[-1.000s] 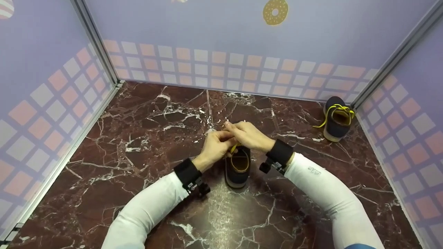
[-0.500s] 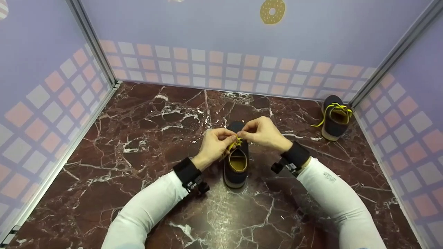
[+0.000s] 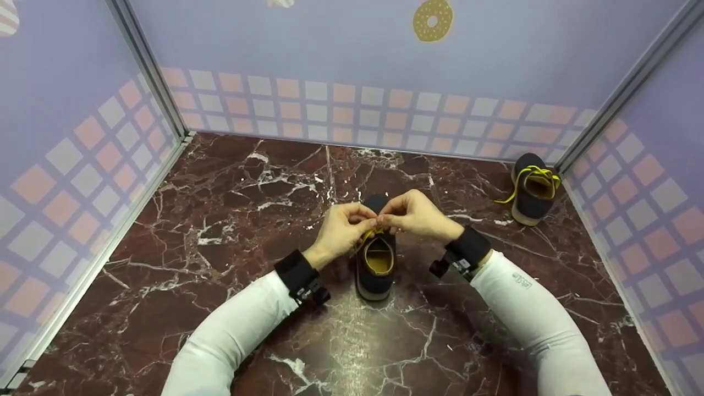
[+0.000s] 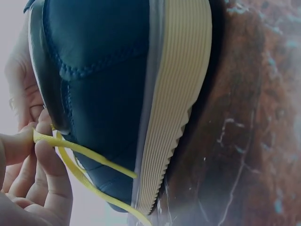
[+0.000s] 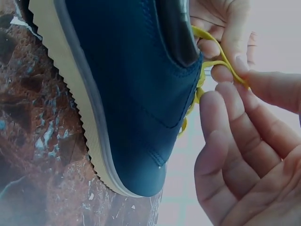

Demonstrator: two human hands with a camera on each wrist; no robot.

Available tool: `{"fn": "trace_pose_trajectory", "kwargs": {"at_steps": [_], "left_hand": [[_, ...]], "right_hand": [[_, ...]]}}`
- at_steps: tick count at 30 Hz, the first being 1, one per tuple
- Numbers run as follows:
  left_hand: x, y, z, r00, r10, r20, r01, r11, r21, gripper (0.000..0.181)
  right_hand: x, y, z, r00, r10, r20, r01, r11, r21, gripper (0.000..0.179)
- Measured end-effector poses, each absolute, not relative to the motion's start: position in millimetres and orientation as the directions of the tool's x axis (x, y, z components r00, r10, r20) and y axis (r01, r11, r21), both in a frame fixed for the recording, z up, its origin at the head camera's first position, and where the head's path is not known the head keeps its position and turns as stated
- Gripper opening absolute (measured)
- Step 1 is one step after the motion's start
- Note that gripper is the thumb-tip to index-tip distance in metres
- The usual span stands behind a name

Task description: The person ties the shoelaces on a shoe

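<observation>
A dark shoe (image 3: 377, 285) with a yellow lining stands upright on the marbled surface in front of me, toe pointing away. Its cream ridged sole (image 4: 181, 70) shows in the left wrist view. Over the shoe's lacing, my left hand (image 3: 340, 230) pinches the yellow shoelace (image 4: 94, 155) between thumb and fingers, and loose lace ends hang along the shoe's side. From the other side my right hand (image 3: 419, 215) pinches a looped part of the yellow shoelace (image 5: 225, 59) between thumb and forefinger. The fingertips of both hands meet above the lacing, which they partly hide in the head view.
At the back right corner stands a second dark shoe (image 3: 532, 203) with yellow laces (image 3: 514, 187), one end trailing onto the surface. Purple panels with a pink and white check (image 3: 316, 107) enclose the left, back and right sides of the red-brown marbled surface (image 3: 220, 275).
A second ago my hands overlapped above the shoe; the right hand then drew back to the right, uncovering the toe. Since then its fingertips have come in against the left hand's.
</observation>
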State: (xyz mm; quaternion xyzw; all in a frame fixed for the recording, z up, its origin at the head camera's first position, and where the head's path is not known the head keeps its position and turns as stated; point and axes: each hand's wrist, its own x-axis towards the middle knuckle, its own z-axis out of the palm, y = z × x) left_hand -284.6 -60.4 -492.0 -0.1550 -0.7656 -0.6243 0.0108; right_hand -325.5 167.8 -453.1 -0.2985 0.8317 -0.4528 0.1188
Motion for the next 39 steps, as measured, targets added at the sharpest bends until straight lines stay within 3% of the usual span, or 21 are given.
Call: {"fn": "trace_pose_trajectory", "kwargs": {"at_steps": [5, 11, 18, 26, 39], "left_hand": [[-288, -65, -490, -0.937, 0.260, 0.231, 0.296, 0.249, 0.922, 0.010], [-295, -78, -485, -0.913, 0.269, 0.308, 0.406, 0.520, 0.751, 0.018], [-296, -85, -488, -0.933, 0.324, 0.158, 0.354, 0.737, 0.577, 0.028], [-297, -86, -493, -0.928, 0.315, 0.200, 0.373, 0.751, 0.545, 0.013], [-298, -84, -493, -0.917, 0.305, 0.256, 0.398, 0.707, 0.585, 0.009]], "right_hand": [[-326, 167, -455, -0.801, -0.588, 0.110, -0.411, 0.407, -0.816, 0.015], [-323, 166, -457, -0.806, -0.563, 0.183, -0.462, 0.406, -0.789, 0.015], [-321, 167, -461, -0.812, -0.526, 0.250, -0.511, 0.435, -0.741, 0.014], [-322, 166, -463, -0.779, -0.520, 0.352, -0.600, 0.453, -0.660, 0.010], [-320, 164, -462, -0.764, -0.526, 0.373, -0.627, 0.468, -0.623, 0.010]]}}
